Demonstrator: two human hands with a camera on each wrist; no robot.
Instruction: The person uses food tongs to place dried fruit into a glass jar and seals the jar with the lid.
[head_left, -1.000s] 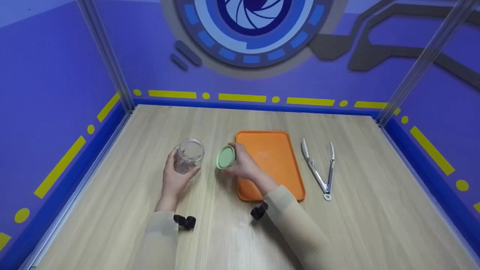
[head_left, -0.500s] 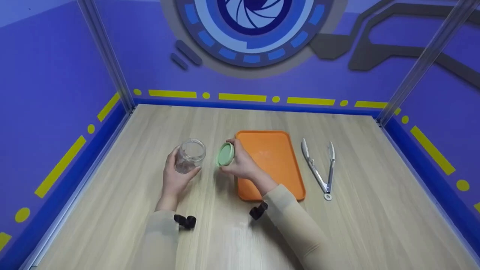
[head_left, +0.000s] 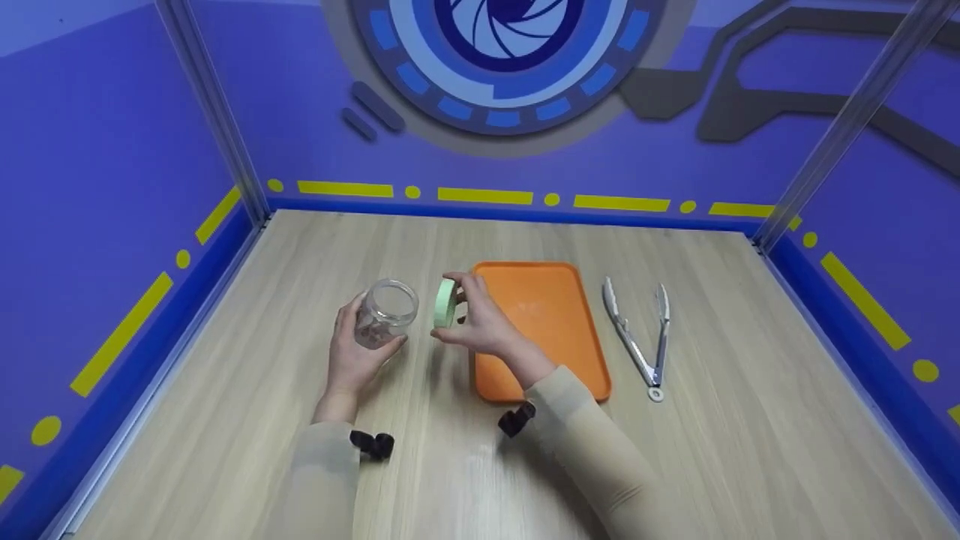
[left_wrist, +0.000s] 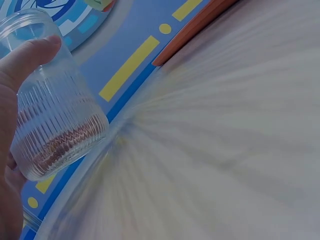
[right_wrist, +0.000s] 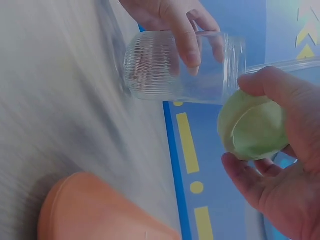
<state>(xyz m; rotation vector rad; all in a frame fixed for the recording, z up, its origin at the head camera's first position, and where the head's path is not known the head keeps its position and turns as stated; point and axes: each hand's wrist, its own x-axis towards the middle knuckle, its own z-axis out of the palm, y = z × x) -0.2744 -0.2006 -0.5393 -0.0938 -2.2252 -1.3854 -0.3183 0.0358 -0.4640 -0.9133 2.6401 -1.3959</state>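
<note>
A clear ribbed glass jar [head_left: 386,311] with an uncovered mouth is gripped by my left hand [head_left: 352,356], thumb on the near side and fingers round the far side. In the left wrist view the jar [left_wrist: 60,115] looks slightly tilted, with a reddish-brown tint low in its glass. To its right, my right hand [head_left: 484,319] pinches a pale green lid [head_left: 445,304] by the rim between thumb and fingers. The lid stands on edge, apart from the jar. The right wrist view shows the hollow inside of the lid [right_wrist: 257,130] towards the palm.
An orange tray [head_left: 540,322] lies on the wooden table [head_left: 712,450], partly beneath my right hand. Right of it lie metal tongs [head_left: 637,345] with their arms spread. Blue panels [head_left: 495,165] wall in the table at the back and sides.
My right hand has turned the lid from showing its round face to nearly edge-on. My left hand has shifted the jar slightly right.
</note>
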